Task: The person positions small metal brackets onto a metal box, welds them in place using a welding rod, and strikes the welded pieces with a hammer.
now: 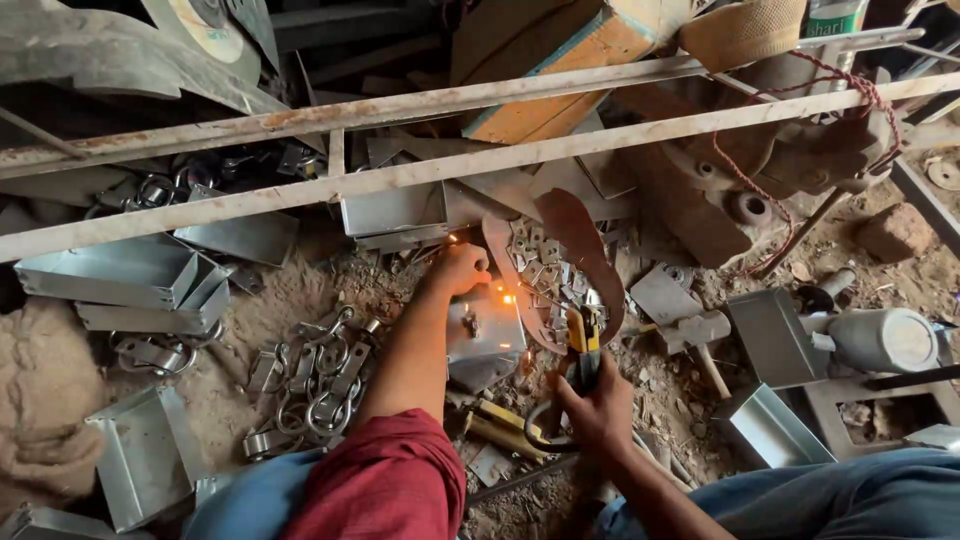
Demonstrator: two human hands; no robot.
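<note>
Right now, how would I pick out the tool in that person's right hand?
Find the two long rusty bars crossing the top, then drop to the sparks at the flat metal plate on the dirt. Just right of it, the right hand grips a yellow-handled electrode holder, the only yellow tool pointing at the plate.

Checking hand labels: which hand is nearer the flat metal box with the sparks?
Left. The left hand rests on the top edge of the flat metal box. The right hand is apart, below and right of it, holding a yellow-handled welding holder.
</note>
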